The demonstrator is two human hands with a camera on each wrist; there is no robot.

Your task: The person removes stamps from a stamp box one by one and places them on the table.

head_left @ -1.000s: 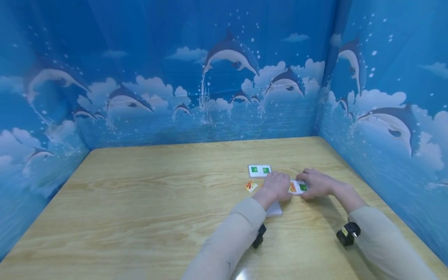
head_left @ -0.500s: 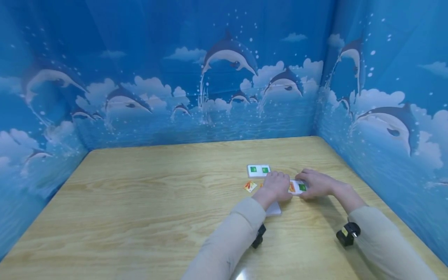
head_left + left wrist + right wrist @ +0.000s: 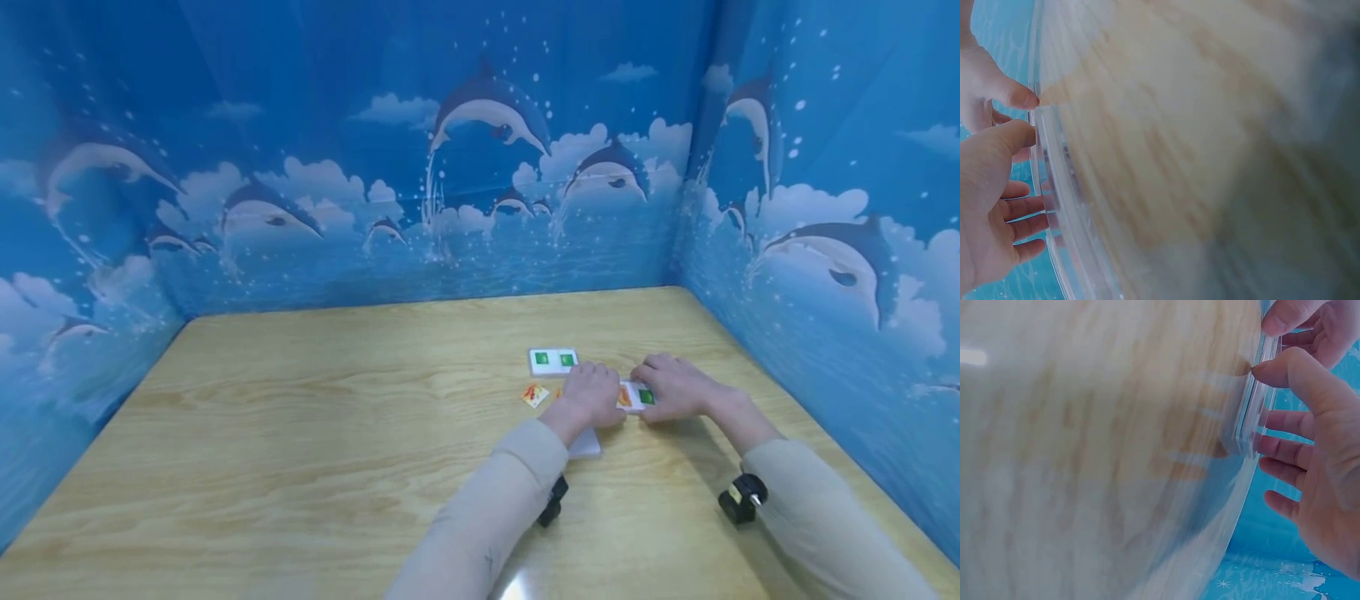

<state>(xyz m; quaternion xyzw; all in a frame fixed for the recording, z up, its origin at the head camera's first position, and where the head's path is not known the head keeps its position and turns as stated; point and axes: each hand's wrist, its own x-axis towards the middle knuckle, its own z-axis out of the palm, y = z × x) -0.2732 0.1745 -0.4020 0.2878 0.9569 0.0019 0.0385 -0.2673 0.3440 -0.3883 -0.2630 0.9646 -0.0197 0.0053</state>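
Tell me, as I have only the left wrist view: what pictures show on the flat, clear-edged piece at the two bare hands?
Observer: Between the left hand and the right hand, the flat white piece shows an orange picture and a green one.
Operator: Anything beyond the left hand?
Observer: Yes, a white rectangular tile with two green square pictures.
Operator: What lies left of that hand?
Observer: A small white-and-orange square card.

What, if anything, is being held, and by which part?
The right hand holds the orange-and-green tile by its near and far edges, at the right end; what the left hand grips is hidden.
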